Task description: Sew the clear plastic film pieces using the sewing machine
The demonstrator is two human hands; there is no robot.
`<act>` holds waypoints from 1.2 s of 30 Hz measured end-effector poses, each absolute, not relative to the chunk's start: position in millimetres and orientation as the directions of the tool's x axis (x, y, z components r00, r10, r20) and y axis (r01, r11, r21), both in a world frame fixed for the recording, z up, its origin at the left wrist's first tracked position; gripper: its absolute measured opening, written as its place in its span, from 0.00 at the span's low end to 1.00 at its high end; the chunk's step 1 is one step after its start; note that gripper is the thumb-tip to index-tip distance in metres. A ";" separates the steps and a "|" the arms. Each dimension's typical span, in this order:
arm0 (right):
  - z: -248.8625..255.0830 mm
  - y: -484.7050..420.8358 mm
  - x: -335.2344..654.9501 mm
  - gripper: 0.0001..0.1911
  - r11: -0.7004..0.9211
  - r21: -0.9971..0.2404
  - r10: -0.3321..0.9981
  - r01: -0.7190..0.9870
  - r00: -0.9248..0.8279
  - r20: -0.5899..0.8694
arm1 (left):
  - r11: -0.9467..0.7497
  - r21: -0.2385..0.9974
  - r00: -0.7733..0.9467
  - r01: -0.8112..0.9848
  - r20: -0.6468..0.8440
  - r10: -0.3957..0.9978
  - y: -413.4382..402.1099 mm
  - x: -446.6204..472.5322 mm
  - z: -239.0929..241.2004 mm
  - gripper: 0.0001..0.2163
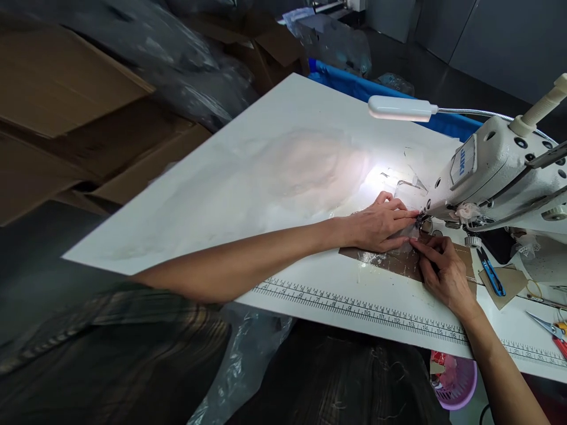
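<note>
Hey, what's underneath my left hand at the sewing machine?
Beside your left hand, toward your right hand, a pale, sheer piece shows. A brown strip juts out along the near side. Whatever lies directly beneath the palm is covered.

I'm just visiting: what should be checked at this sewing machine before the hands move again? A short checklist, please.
1. Light: ok; the lamp shines beside the sewing machine.
2. Left hand at a safe distance: not ok, I'd say; its fingertips reach right up to the presser foot.
3. Right hand pinching the sheer material: cannot tell.
4. Blue snips apart from both hands: ok.
5. Needle raised: cannot tell; too small.
</note>
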State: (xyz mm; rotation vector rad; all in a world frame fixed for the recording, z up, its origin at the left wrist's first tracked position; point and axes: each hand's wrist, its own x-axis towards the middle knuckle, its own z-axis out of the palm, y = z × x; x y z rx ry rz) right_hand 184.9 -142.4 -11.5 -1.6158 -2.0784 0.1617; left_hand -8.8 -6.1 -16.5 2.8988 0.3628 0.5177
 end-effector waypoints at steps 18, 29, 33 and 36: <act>-13.9 -142.3 184.7 0.19 0.306 -0.395 0.925 0.866 -0.172 0.338 | -0.971 0.149 0.909 0.188 0.347 0.229 -5.4 -8.2 -17.8 0.19; -14.0 -142.1 185.1 0.20 0.322 -0.413 0.919 0.852 -0.178 0.351 | -0.969 0.174 0.916 0.176 0.330 0.226 -2.5 -8.5 -19.1 0.20; -15.2 -142.3 184.2 0.19 0.316 -0.414 0.919 0.854 -0.166 0.358 | -0.972 0.160 0.914 0.173 0.341 0.219 -2.0 -8.7 -19.7 0.19; -16.1 -142.1 183.9 0.19 0.317 -0.409 0.916 0.855 -0.164 0.367 | -0.976 0.124 0.910 0.181 0.354 0.214 -3.6 -9.3 -19.4 0.18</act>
